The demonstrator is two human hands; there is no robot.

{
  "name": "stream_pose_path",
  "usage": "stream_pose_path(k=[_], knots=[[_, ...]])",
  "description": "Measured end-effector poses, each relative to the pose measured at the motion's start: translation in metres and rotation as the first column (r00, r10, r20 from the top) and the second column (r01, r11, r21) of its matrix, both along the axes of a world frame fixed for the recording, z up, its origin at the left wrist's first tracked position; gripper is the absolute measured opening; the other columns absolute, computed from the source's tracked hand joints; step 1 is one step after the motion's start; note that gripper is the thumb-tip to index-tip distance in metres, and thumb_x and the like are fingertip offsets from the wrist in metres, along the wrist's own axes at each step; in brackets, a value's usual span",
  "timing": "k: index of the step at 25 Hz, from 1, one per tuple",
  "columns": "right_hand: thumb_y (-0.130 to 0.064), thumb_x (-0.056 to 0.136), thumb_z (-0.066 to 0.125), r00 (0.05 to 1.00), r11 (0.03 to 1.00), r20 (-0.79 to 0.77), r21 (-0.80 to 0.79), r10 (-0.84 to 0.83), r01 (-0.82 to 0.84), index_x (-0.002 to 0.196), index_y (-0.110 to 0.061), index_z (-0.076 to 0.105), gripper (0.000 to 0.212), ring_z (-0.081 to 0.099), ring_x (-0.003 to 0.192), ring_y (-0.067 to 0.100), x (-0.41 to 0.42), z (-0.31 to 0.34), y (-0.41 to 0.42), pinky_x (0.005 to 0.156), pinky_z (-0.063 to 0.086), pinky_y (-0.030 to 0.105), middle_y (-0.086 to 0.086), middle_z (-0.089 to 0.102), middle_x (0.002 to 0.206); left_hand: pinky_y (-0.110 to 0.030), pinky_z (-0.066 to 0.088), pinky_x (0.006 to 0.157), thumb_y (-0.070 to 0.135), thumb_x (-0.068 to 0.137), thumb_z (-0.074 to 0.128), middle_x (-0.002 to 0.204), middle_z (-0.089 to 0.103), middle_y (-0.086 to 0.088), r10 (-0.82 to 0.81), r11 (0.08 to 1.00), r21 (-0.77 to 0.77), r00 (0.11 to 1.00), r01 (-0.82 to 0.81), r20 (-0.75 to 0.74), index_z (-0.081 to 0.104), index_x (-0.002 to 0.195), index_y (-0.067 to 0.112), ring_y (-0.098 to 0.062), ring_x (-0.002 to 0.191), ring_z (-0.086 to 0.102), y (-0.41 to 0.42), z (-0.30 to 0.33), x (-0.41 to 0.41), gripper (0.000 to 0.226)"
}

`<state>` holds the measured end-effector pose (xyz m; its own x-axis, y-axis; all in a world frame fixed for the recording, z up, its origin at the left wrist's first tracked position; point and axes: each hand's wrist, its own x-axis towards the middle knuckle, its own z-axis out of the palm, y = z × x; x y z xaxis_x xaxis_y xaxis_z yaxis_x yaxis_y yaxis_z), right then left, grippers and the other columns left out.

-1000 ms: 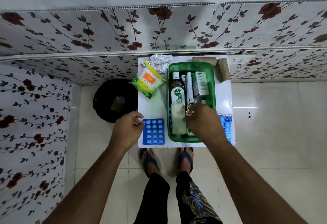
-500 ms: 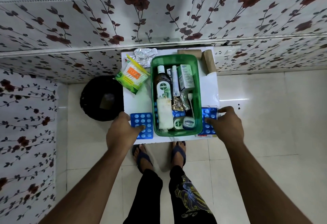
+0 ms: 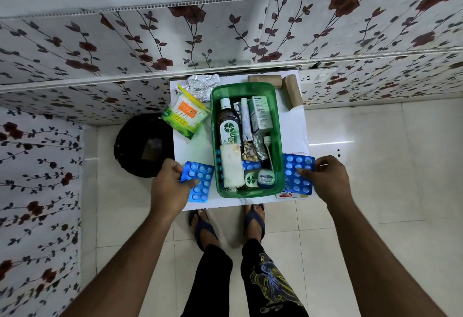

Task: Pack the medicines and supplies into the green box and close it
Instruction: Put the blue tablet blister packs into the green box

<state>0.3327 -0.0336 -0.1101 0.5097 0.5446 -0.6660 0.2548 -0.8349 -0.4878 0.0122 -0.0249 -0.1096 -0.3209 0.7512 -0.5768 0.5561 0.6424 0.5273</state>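
both hands (image 3: 170,186) (image 3: 328,178) grip blue blister packs (image 3: 199,181) (image 3: 298,176) flanking green box (image 3: 280,141).

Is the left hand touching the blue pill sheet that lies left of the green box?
Touching. The head view shows the left hand with its fingers lying across the blue pill sheet and gripping its left edge.

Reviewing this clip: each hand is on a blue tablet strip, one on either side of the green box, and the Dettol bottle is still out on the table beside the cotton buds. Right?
Not quite. The head view shows the Dettol bottle lying inside the green box, not on the table. The rest holds: the left hand and right hand each grip a blue tablet strip on either side of the box.
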Motion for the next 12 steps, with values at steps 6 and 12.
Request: stream_pose_path(k=[6, 12], knots=[[-0.011, 0.079, 0.079, 0.956, 0.959, -0.233, 0.175, -0.180, 0.223, 0.106, -0.006, 0.066, 0.031, 0.072, 0.086, 0.030, 0.018, 0.033, 0.009, 0.079, 0.059, 0.044, 0.015, 0.073, 0.098, -0.026, 0.054, 0.064, 0.007, 0.080, 0.075, 0.087, 0.067, 0.000, 0.087, 0.927, 0.347, 0.980, -0.146, 0.179, 0.057, 0.116, 0.035, -0.013, 0.075, 0.069, 0.027, 0.075, 0.006, 0.049], [-0.011, 0.083, 0.075, 0.935, 0.903, -0.310, 0.331, -0.170, 0.274, 0.109, -0.007, 0.066, 0.027, 0.073, 0.074, 0.024, 0.005, 0.064, 0.039, 0.064, 0.055, 0.033, 0.013, 0.073, 0.089, -0.023, 0.048, 0.068, 0.007, 0.083, 0.072, 0.100, 0.061, 0.000, -0.232, 0.882, 0.416, 0.972, 0.222, -0.028, 0.054, 0.118, 0.019, -0.019, 0.091, 0.061, 0.098, 0.087, 0.085, 0.041]])
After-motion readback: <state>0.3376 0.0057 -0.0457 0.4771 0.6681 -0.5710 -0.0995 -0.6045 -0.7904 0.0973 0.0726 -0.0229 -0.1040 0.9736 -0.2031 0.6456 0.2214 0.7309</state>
